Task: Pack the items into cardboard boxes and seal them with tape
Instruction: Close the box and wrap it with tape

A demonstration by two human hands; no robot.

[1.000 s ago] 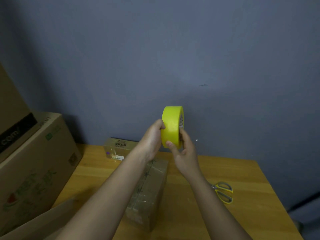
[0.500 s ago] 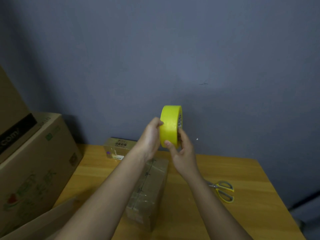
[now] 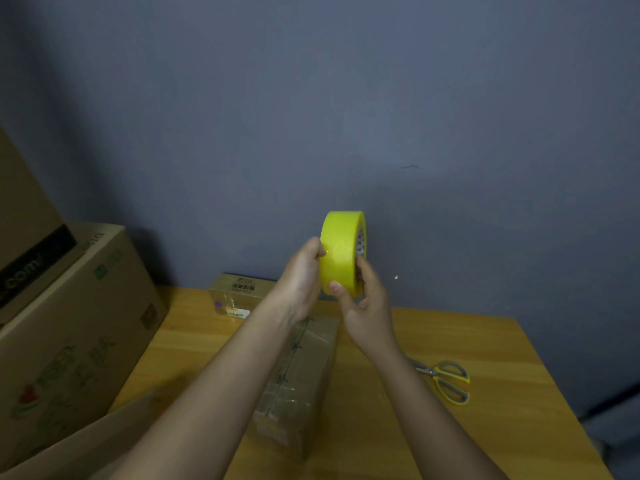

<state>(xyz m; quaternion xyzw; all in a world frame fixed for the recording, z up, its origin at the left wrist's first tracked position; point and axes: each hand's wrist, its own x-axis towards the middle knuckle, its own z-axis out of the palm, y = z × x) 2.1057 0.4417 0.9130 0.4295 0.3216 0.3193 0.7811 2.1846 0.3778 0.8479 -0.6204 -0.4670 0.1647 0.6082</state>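
Above wooden table against grey wall, both hands clamped on yellow tape roll.

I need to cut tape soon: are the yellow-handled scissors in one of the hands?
No, the yellow-handled scissors lie on the wooden table, while both hands hold the yellow tape roll.

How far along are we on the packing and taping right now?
Looks done: the small box under the arms is closed and already carries clear tape; a second small box sits behind it. In hand: the left hand and right hand hold the yellow tape roll up, no strip pulled yet. Left: taping, then cutting with the scissors on the table. The large boxes at left look untouched.
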